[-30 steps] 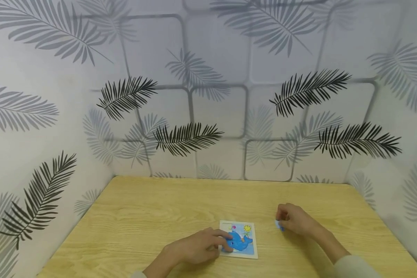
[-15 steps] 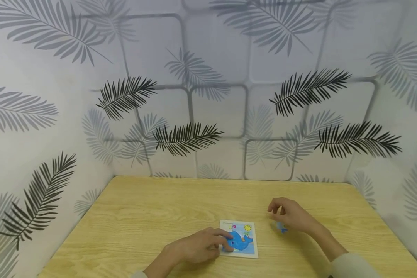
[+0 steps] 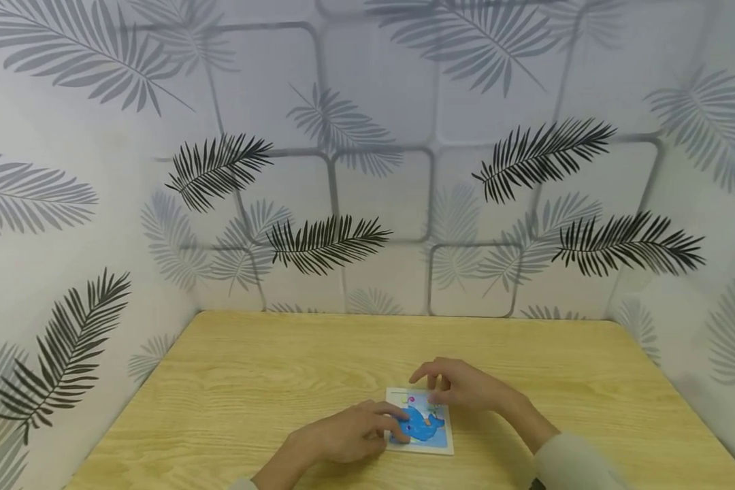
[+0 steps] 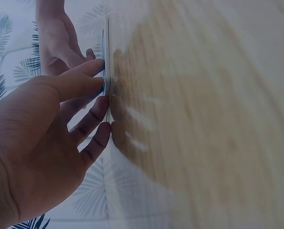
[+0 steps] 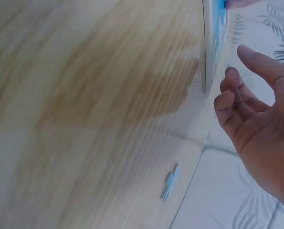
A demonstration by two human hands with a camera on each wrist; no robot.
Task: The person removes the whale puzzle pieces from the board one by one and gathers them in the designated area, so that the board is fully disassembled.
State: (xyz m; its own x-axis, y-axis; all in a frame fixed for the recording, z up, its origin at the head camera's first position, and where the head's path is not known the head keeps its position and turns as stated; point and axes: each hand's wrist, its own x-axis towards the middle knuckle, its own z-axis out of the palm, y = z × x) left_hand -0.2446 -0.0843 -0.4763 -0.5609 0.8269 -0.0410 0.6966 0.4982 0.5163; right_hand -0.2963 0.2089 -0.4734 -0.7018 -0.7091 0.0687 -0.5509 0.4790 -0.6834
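A small square jigsaw puzzle (image 3: 422, 430) in a white frame lies flat on the table and shows a blue whale. My left hand (image 3: 352, 433) rests at its left side, two fingertips on the picture; in the left wrist view, the other fingers (image 4: 95, 144) reach down by the frame's edge. Over the puzzle's top right corner is my right hand (image 3: 465, 386), covering the sun there. In the right wrist view its fingers (image 5: 230, 107) are loosely bent with nothing between them. A small blue puzzle piece (image 5: 169, 182) lies apart on the table, hidden in the head view.
The light wood-grain table (image 3: 269, 367) reaches back to a wall (image 3: 380, 197) printed with grey and black leaves. Similar leaf-patterned walls stand at the left and right sides.
My right hand first held the blue puzzle piece to the right of the puzzle, then let it go on the table. It has moved left over the puzzle's corner. My left hand stays put.
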